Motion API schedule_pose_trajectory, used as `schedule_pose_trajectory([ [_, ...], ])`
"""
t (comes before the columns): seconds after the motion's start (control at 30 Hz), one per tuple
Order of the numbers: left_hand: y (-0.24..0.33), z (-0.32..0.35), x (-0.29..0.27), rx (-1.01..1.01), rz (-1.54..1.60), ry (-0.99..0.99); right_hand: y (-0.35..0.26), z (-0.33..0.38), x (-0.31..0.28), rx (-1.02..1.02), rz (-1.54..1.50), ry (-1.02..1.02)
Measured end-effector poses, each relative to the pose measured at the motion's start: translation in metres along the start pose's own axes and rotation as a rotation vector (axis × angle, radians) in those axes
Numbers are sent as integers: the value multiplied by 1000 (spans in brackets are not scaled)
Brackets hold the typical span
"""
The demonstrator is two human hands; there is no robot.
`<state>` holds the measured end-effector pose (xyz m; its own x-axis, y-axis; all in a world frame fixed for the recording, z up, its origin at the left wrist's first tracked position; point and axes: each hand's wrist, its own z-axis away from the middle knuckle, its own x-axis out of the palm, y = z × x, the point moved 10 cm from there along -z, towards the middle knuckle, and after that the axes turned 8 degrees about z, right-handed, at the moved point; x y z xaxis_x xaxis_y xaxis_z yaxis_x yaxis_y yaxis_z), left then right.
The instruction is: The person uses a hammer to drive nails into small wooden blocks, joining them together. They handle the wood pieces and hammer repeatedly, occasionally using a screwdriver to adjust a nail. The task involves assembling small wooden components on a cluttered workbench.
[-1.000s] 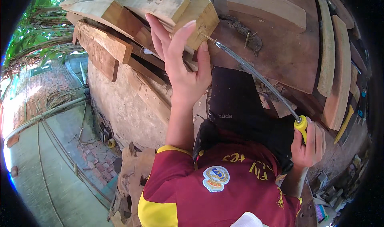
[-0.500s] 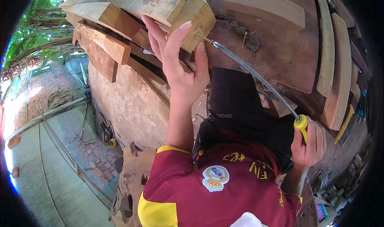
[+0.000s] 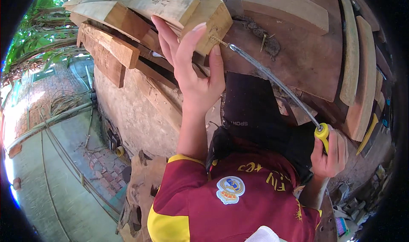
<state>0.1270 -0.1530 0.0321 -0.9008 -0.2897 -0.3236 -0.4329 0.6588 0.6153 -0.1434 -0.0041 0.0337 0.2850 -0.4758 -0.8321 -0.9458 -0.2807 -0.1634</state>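
Note:
My right hand [image 3: 329,153] is wrapped round the yellow handle of a long screwdriver [image 3: 272,78]. Its steel shaft slants up to the left, and the tip meets the head of a screw [image 3: 219,40]. That screw sticks out of the end face of a short wooden block [image 3: 213,22], with much of its length outside the wood. My left hand [image 3: 196,69] steadies this block, thumb at its lower edge beside the screw and index finger across its face. The other fingers reach toward a long shaped timber [image 3: 145,1] against the block; where they touch is partly hidden.
More cut timbers [image 3: 108,44] are stacked at the upper left. A curved board [image 3: 285,7] lies on the brown surface at the top, near a dark lump [image 3: 270,46] with a screw on it. Curved wooden pieces [image 3: 362,80] and a yellow-handled tool [image 3: 368,133] lie at the right.
The whole view has shifted very slightly. Both hands keep their hold, and the screwdriver tip stays at the screw head.

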Motion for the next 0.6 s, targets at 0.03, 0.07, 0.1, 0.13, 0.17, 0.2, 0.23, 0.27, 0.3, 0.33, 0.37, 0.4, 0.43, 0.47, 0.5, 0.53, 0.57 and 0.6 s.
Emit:
schedule_pose_trajectory([
  [0.03,0,0,0,3,8,7,0,-1,0,-6,-1,4],
  [0.07,0,0,-1,7,16,14,0,-1,0,-11,-1,9],
  [0.1,0,0,-1,10,24,21,0,0,0,-11,1,5],
  [0.13,0,0,0,8,16,14,0,0,0,-11,2,3],
  [0.17,0,0,0,7,8,7,0,0,1,-11,4,1],
  [0.2,0,0,1,5,0,0,1,1,1,-10,4,2],
  [0.23,0,0,0,3,1,2,1,2,1,-11,4,1],
  [0.27,0,0,0,0,3,4,1,2,1,-11,3,0],
  [0.3,0,0,0,-2,4,6,1,2,1,-11,-1,0],
  [0.33,0,0,0,-2,11,10,1,2,1,-11,-4,1],
  [0.37,0,0,0,-2,18,14,1,3,1,-11,-6,2],
  [0.4,-1,0,0,-2,25,17,1,3,2,-6,6,-8],
  [0.43,0,0,0,4,31,22,0,4,3,-3,16,-18],
  [0.47,0,0,0,10,37,26,0,4,3,0,26,-28],
  [0.5,1,0,-1,16,43,31,0,5,4,5,25,-34],
  [0.53,1,0,0,15,45,30,0,6,4,11,24,-39],
  [0.57,1,0,0,13,48,30,0,7,5,17,23,-44],
  [0.6,1,0,1,11,51,29,1,7,5,23,14,-41],
])
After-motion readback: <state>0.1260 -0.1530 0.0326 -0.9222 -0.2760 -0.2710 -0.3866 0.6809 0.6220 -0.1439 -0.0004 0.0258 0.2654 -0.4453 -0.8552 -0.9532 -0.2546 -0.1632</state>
